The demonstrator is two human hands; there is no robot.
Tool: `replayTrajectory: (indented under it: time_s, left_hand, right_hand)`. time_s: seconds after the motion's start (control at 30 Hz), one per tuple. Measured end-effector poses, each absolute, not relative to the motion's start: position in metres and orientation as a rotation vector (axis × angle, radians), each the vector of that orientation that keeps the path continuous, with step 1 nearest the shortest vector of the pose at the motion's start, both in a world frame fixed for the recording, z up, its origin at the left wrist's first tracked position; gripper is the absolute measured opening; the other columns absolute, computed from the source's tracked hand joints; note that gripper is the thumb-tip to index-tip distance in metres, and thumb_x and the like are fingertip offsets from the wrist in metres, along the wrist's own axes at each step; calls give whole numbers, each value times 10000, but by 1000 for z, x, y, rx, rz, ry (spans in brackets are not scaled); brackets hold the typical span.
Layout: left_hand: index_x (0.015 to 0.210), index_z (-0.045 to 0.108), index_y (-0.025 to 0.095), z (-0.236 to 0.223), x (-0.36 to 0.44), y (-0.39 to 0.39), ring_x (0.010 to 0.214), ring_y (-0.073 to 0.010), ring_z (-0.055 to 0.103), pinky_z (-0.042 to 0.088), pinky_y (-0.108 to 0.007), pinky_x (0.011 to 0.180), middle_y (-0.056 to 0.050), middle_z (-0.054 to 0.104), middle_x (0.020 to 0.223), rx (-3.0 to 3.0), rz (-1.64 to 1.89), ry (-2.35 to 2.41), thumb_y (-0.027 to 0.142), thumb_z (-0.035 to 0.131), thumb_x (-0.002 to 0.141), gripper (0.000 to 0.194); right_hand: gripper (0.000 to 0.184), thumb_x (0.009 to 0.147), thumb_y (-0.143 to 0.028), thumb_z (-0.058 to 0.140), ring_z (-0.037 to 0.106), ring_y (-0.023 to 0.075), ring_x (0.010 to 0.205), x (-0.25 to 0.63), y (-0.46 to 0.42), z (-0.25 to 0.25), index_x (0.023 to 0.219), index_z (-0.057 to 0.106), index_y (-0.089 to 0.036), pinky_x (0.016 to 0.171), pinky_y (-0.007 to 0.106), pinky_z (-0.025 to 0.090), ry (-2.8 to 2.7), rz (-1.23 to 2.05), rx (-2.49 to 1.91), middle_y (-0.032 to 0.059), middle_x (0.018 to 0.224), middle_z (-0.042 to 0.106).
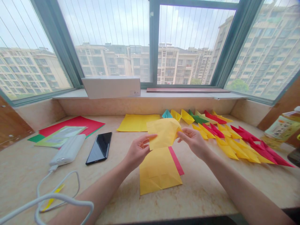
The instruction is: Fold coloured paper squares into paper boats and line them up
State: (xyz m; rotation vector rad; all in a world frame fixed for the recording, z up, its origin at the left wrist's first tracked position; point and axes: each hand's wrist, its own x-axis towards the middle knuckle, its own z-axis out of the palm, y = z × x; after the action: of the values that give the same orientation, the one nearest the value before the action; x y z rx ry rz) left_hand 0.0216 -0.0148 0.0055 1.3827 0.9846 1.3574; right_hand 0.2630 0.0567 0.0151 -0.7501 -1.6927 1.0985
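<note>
Between my two hands a sheet of yellow paper (162,132) is held up above the counter. My left hand (140,148) pinches its left edge between thumb and fingers. At the right edge, my right hand (189,139) grips a corner, where the paper bends. Directly below lies another yellow sheet (159,175) with crease lines, and a strip of red paper (176,161) shows from under its right side. Behind the raised sheet, more yellow paper (136,122) lies flat near the back wall.
Folded paper boats (228,145) in several colours cover the right side, near an oil bottle (283,125). To the left are a phone (99,148), a white power bank (68,150) with a cable (58,197), and red paper (91,123). A white box (112,87) stands on the sill.
</note>
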Motion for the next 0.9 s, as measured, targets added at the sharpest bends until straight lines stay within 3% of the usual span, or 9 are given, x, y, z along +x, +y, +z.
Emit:
replayTrajectory:
  time_s: [0.23,0.33,0.4,0.5,0.63,0.77,0.83,0.9]
  left_hand:
    - [1332,610,239,8,23,-19,1221,-294,603,514,-425,1004,-121,626,1351,1568,1308,955,406,794,752,631]
    - [1087,758,188,7,21,-18,1081,-285,666,540,-410,948,-132,724,1142,1765,1255,1057,453,733,803,389]
    - [937,791,159,5,19,-16,939,-256,689,570,-386,854,-133,737,981,1831,1266,1107,492,653,862,368]
    - [878,782,142,6,21,-16,904,-233,676,591,-348,758,-131,712,988,1792,1310,1099,495,584,908,405]
    - [846,754,144,7,24,-15,896,-229,682,601,-333,724,-110,715,1004,1633,1400,1121,441,652,867,314]
    - [957,679,152,4,24,-10,747,-195,696,586,-317,673,-47,720,802,1454,1513,1111,377,712,815,268]
    - [1105,592,161,4,24,-9,674,-173,689,571,-296,635,-14,709,738,1374,1566,1086,355,737,795,393]
    - [1321,430,181,6,24,-10,640,-159,683,559,-279,619,7,712,725,1312,1586,1067,337,759,781,652]
  right_hand:
    - [326,840,-510,687,681,174,732,262,57,13,896,733,-192,644,294,570,-1693,1119,-716,53,871,747]
    - [338,834,-519,689,679,171,691,262,55,15,892,723,-187,635,302,568,-1684,1126,-704,53,845,749]
    - [348,844,-528,673,685,178,685,261,53,16,868,710,-182,629,305,562,-1670,1099,-717,59,818,752]
    - [347,855,-525,662,701,191,695,259,52,16,819,679,-180,617,302,546,-1629,1046,-752,69,783,757]
    - [309,808,-481,727,726,206,688,254,53,14,882,606,-207,600,301,531,-1519,1068,-727,40,753,756]
    - [397,800,-420,748,736,212,681,253,53,13,1090,553,-232,624,314,528,-1483,1099,-712,0,727,743]
    - [494,805,-401,744,734,210,686,255,52,14,1213,529,-226,643,323,529,-1498,1100,-733,2,739,745]
    - [519,803,-396,745,728,208,683,256,52,14,1239,540,-203,640,324,524,-1512,1097,-766,17,752,749]
